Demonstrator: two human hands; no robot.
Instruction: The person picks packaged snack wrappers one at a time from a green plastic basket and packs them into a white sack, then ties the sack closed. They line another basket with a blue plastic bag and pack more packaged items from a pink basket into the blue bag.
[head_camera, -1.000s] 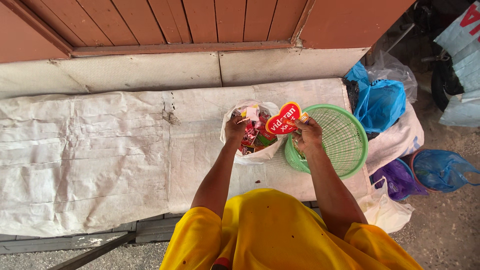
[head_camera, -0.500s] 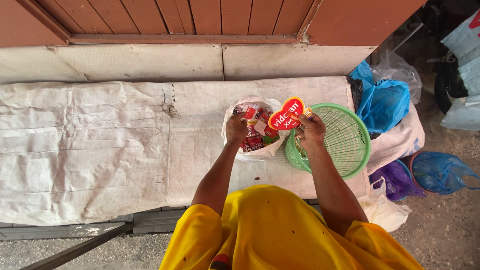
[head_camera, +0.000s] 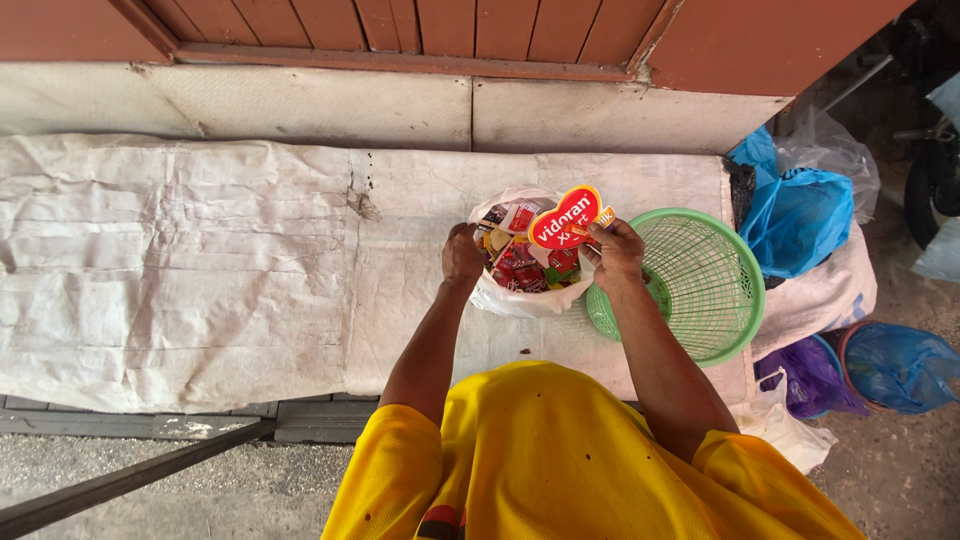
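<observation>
I see the right hand pinching a red rounded packet w/ fingers closed on its right edge, held up over the white plastic bag, prob. so it clears the other packets inside. Left hand grips the bag's left rim, closed on the plastic, keeping the mouth open. Green basket sits just beside the bag, toward the bench's right end, near the front edge. Blue bags crowd past that end.
</observation>
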